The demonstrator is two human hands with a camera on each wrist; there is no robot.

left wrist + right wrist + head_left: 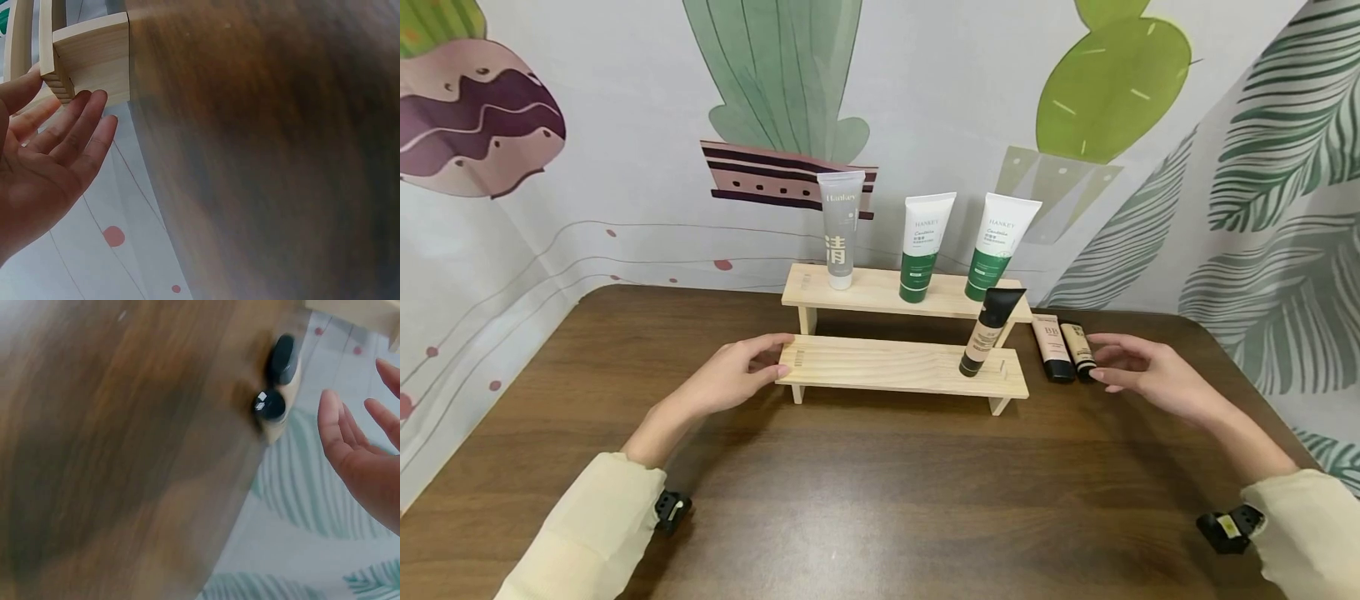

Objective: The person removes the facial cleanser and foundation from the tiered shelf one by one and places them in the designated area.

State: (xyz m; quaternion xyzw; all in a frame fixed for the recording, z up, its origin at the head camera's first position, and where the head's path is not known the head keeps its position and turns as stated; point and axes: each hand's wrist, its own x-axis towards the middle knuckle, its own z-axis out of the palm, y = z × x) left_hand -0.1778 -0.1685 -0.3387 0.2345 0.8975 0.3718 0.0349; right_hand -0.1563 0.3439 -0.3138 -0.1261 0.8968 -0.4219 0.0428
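Observation:
My left hand (737, 371) pinches the left end of the lower step of a two-step wooden display rack (880, 362) between thumb and forefinger. In the left wrist view, the other fingers (87, 140) stretch out beside the rack's end panel (97, 59). My right hand (1157, 379) is held with parted, slightly bent fingers just right of a beige tube with a black cap (1077, 346). A pink BB cream tube (1051, 342) lies next to it on the table. Nothing is between the right fingers (331, 425) in the right wrist view.
On the lower step, a black-and-beige tube (983, 337) stands at the right. The upper step bears a grey tube (841, 225) and two white-and-green tubes, one in the middle (922, 250) and another at right (996, 250). A cactus-print cloth (647, 167) hangs behind the brown table (850, 500).

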